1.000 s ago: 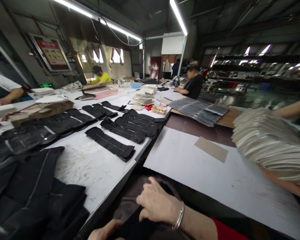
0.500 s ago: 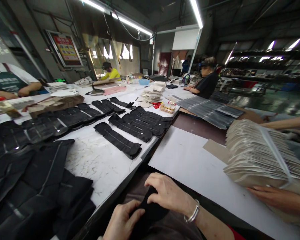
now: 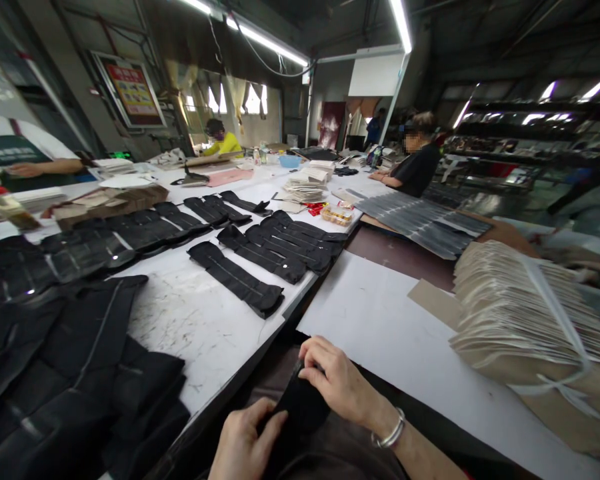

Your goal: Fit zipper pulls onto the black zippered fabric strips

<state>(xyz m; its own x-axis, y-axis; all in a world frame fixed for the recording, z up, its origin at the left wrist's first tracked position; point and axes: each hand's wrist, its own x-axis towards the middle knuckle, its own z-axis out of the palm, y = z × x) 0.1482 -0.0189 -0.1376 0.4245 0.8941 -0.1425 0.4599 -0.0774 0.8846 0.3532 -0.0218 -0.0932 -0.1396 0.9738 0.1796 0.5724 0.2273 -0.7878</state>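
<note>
A black fabric piece (image 3: 297, 407) lies over my lap at the bottom middle. My right hand (image 3: 343, 383), with a silver bracelet on the wrist, pinches its top edge with closed fingers. My left hand (image 3: 243, 443) grips the piece's lower left side, thumb on top. Just beyond my hands sits a white sheet (image 3: 380, 320) on the dark table. Rows of black stitched fabric strips (image 3: 237, 280) lie on the white worktable (image 3: 200, 327) to the left.
A tied bundle of beige paper pieces (image 3: 525, 313) rests on the right of the white sheet. Black fabric (image 3: 70, 373) is heaped at the left. Grey sheets (image 3: 420, 223) lie farther back. Other people sit at the far table ends and at the left.
Another person's hands, which set the beige bundle down at the right, have withdrawn. My hands shifted slightly on the black piece, the right hand pinching its top edge.
</note>
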